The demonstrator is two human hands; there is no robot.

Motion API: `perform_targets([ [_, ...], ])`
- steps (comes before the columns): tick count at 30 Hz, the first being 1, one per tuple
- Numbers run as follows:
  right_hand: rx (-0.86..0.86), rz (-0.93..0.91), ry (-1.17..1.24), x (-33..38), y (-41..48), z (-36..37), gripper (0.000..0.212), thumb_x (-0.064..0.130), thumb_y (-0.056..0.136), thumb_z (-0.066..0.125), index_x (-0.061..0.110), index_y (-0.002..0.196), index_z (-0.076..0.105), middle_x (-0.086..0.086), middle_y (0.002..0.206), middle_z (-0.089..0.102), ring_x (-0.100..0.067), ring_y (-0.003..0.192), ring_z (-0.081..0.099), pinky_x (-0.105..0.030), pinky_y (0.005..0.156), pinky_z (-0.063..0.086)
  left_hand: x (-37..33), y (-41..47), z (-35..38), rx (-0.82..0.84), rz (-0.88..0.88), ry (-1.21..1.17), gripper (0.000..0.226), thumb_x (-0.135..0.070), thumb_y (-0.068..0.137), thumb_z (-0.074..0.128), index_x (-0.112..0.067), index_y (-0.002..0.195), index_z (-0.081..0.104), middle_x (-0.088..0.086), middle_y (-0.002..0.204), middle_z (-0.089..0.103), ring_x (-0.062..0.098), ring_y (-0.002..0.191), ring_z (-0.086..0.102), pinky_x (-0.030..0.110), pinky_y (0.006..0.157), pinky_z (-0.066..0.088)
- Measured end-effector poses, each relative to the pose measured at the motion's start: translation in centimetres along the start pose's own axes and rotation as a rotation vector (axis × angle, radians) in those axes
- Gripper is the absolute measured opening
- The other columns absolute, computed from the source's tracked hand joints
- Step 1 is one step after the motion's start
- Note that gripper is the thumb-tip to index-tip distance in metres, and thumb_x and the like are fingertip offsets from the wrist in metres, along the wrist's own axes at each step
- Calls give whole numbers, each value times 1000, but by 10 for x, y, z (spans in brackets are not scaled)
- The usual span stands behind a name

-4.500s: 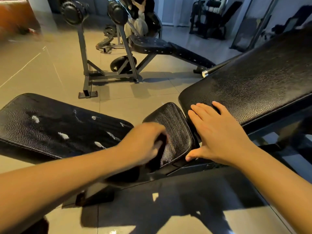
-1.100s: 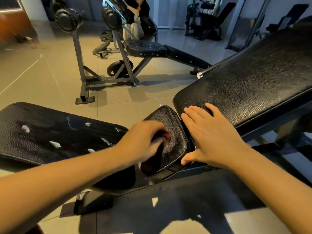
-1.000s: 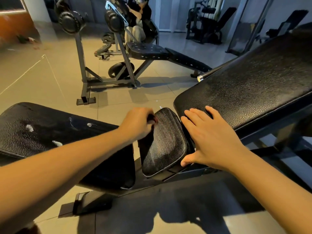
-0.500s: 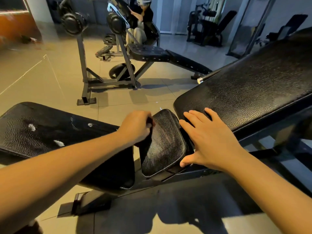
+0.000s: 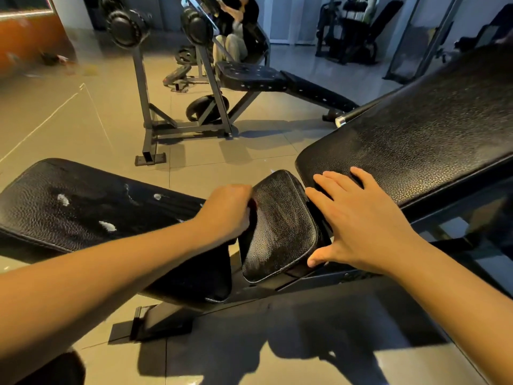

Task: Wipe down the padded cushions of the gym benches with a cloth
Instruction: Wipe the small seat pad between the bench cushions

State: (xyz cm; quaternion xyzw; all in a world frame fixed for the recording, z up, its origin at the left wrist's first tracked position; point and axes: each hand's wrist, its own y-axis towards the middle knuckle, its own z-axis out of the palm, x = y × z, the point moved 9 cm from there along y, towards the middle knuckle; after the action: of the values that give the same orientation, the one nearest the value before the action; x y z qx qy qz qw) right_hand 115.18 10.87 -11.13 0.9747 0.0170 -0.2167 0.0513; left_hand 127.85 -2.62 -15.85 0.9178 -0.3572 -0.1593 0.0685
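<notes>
A small black padded cushion sits between a long flat cushion on the left and an inclined back cushion on the right. My left hand is curled in a fist against the small cushion's left edge. It grips a dark cloth, of which only a sliver shows. My right hand lies flat with spread fingers on the lower end of the inclined cushion, its thumb by the small cushion's right corner. White flecks dot the long left cushion.
The bench's steel frame and foot stand on a tiled floor below my arms. Another bench with a weight rack stands beyond, with a person seated behind it. More machines line the far wall.
My left hand with the cloth has moved off the top of the small cushion to its upper left edge and stays there. My right hand has kept its place.
</notes>
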Motion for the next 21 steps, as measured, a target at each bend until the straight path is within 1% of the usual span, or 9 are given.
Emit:
perform_targets([
  [2, 4, 4, 0, 0, 0, -1, 125, 97, 51, 56, 13, 144, 53, -15, 149, 52, -32, 142, 46, -60, 116, 34, 16, 18, -1, -39, -80, -40, 15, -13, 92, 60, -8, 105, 65, 15, 105, 69, 37, 103, 63, 41, 81, 51],
  [4, 8, 2, -6, -1, 1, -1, 125, 97, 51, 54, 13, 144, 53, -15, 149, 52, -32, 141, 46, -60, 116, 35, 6, 11, -5, -55, -48, -57, 16, -14, 91, 63, -9, 105, 67, 12, 104, 71, 34, 103, 64, 38, 82, 51],
  [7, -14, -4, -3, 0, 0, -3, 122, 95, 51, 53, 11, 140, 57, -17, 144, 56, -34, 138, 49, -60, 114, 36, -32, -38, -17, 8, 106, -206, 16, -19, 89, 69, -24, 104, 72, -8, 102, 72, 11, 99, 63, 19, 83, 45],
  [9, -23, -7, -5, 0, 0, -3, 122, 94, 51, 51, 11, 139, 57, -17, 144, 56, -34, 138, 50, -60, 114, 36, -56, -72, -19, 90, 220, -272, 12, -22, 90, 71, -28, 100, 72, -17, 94, 66, 6, 101, 58, 6, 77, 37],
  [11, -20, -6, -2, 0, 1, -2, 122, 94, 51, 51, 11, 139, 57, -17, 144, 56, -34, 138, 49, -60, 114, 36, -57, -71, -15, 98, 247, -234, 13, -22, 91, 68, -27, 103, 71, -15, 98, 67, 7, 101, 58, 10, 81, 40],
  [13, -7, -7, 0, 0, 1, 0, 122, 95, 51, 50, 12, 140, 56, -16, 145, 55, -34, 139, 48, -60, 115, 35, -38, -44, -6, 41, 161, -152, 18, -20, 93, 66, -21, 111, 71, -5, 109, 72, 16, 105, 63, 28, 91, 49],
  [17, 6, -8, 5, 0, 0, -1, 123, 95, 52, 51, 13, 143, 54, -15, 148, 53, -33, 141, 45, -59, 116, 33, -8, -12, -4, -32, -50, -104, 15, -17, 94, 62, -12, 106, 68, 7, 106, 71, 30, 104, 65, 39, 86, 51],
  [19, 6, -4, 4, -2, 0, 0, 123, 95, 52, 51, 13, 143, 54, -14, 148, 53, -32, 141, 45, -59, 117, 32, -32, -23, -10, -42, 8, -101, 15, -19, 93, 62, -15, 105, 67, 4, 106, 68, 27, 103, 63, 40, 88, 49],
  [21, 1, -7, 3, -1, 0, -2, 122, 94, 52, 50, 13, 142, 54, -14, 147, 54, -32, 141, 46, -58, 117, 32, -71, -42, -24, -63, 178, -177, 15, -21, 92, 63, -20, 106, 68, 0, 107, 67, 21, 103, 61, 38, 90, 48],
])
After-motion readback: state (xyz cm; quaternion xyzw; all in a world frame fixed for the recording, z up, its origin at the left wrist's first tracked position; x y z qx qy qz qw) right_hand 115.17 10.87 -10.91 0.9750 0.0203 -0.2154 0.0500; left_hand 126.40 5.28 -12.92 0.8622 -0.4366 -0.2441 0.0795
